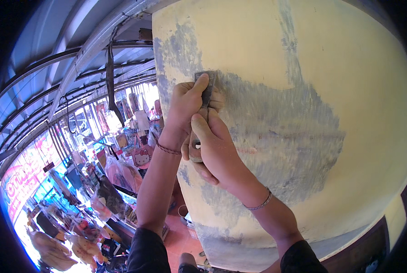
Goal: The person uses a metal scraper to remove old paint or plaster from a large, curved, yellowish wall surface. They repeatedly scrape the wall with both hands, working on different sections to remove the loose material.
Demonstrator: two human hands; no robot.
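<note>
Both my hands hold one scraper (206, 94) with a dark flat blade, raised against a cream-painted wall (367, 82). My left hand (187, 103) grips the blade, its thumb pressed flat on the near face and some fingers behind it. Just below, my right hand (218, 144) is closed around the handle, whose rounded end shows a hole. The blade's top edge lies at or very close to a rough grey patch (281, 132) where the paint is worn or scraped. Whether it touches the wall I cannot tell.
More grey streaks run up the wall. At left, hanging goods and plastic bags (121, 173) crowd a stall under a metal roof (53, 45). Red floor tiles (183, 236) show below, beside a white bucket (184, 211). A dark-framed opening (367, 250) is at lower right.
</note>
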